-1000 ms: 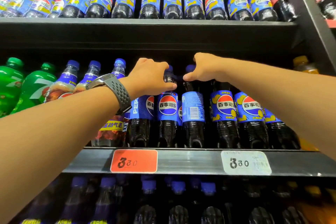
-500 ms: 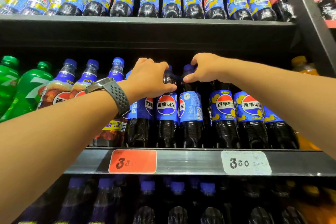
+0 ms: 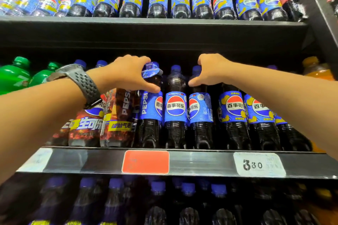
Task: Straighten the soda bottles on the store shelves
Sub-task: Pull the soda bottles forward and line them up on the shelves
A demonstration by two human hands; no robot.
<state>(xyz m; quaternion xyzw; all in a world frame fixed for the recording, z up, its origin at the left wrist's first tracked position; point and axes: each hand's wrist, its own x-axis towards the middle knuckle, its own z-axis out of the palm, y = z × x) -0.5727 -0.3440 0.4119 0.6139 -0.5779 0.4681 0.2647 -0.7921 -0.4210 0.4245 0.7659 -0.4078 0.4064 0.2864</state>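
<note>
Up on the middle shelf, the left grip curls round the neck of a blue-labelled Pepsi bottle standing at the shelf's front edge, above a red price tag. The right grip closes fingers and thumb about the neck of a second cola bottle. A third bottle stands untouched between them. A grey watch bands the left wrist.
</note>
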